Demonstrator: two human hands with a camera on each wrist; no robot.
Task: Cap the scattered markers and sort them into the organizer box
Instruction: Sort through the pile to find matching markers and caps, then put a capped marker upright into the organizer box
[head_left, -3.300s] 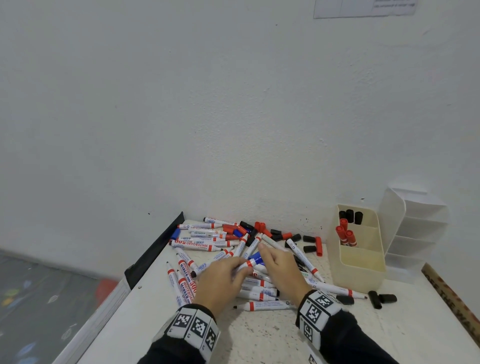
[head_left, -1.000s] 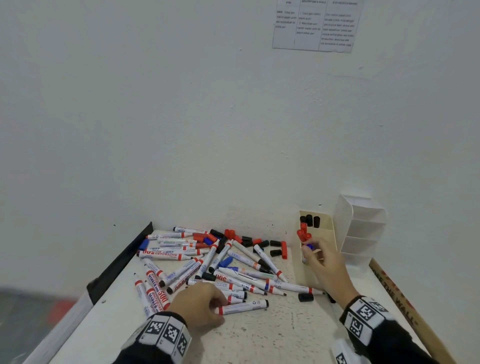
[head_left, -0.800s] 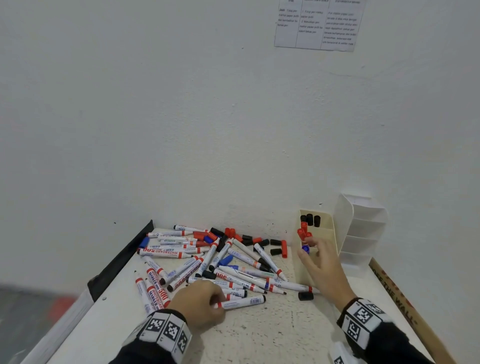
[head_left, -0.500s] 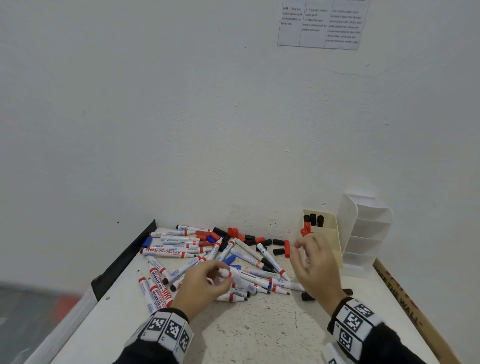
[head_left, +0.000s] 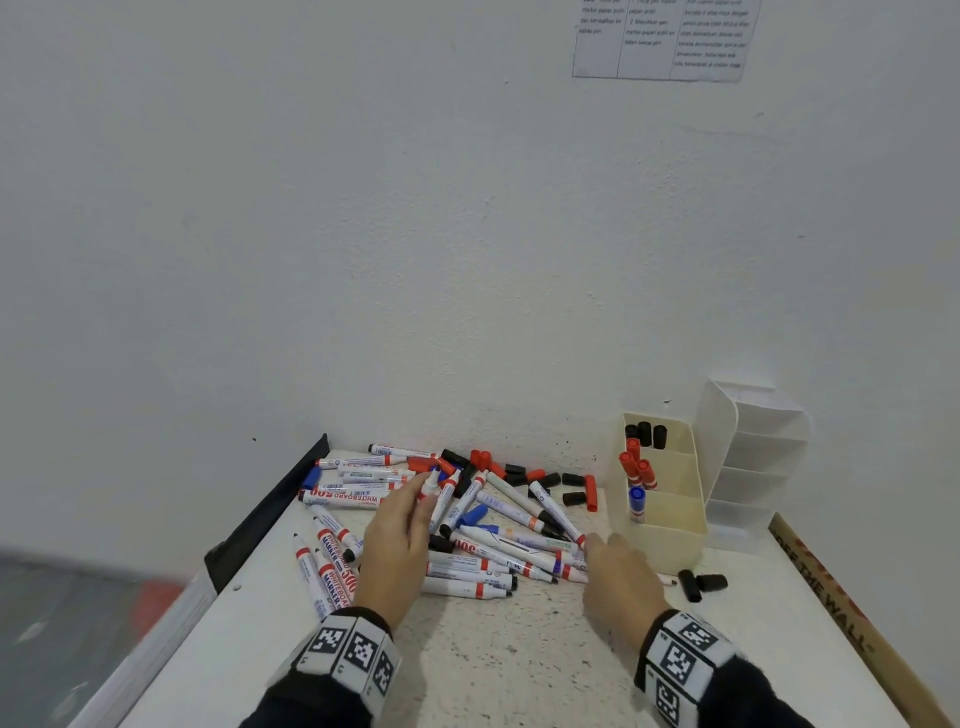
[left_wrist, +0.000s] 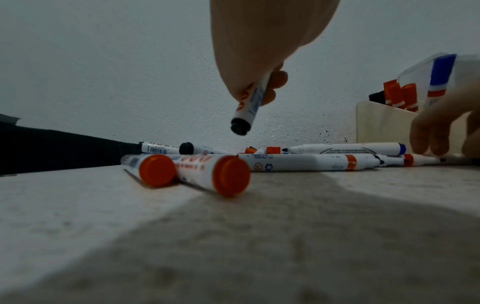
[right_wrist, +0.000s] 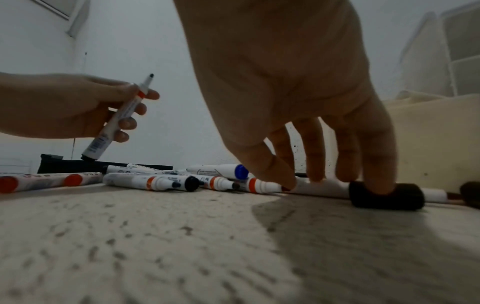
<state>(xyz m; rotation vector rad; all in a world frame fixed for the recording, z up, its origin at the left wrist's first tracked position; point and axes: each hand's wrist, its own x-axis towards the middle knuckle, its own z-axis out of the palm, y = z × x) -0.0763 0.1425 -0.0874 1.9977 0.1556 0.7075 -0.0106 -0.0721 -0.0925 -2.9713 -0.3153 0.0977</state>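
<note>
Several uncapped markers (head_left: 483, 551) lie in a pile on the white table. My left hand (head_left: 421, 499) grips one white marker (right_wrist: 114, 125) above the pile. Its black tip points up and its black end (left_wrist: 240, 127) points down. My right hand (right_wrist: 324, 174) reaches down at the pile's right edge with straight fingers. One finger touches a marker's tip, another rests on a loose black cap (right_wrist: 405, 199). In the head view this cap is hidden under the hand. The cream organizer box (head_left: 685, 499) holds black-capped, red-capped and one blue-capped marker (head_left: 636, 501) in separate compartments.
A white tiered organizer (head_left: 748, 452) stands right of the cream box, against the wall. Loose red and black caps (head_left: 519, 473) lie at the back of the pile, and two black caps (head_left: 698, 583) by the box. A black strip (head_left: 265, 519) edges the table's left side.
My right hand let go of the blue-capped marker in the box's front compartment and came down to the pile's right edge. My left hand lifted a marker off the pile.
</note>
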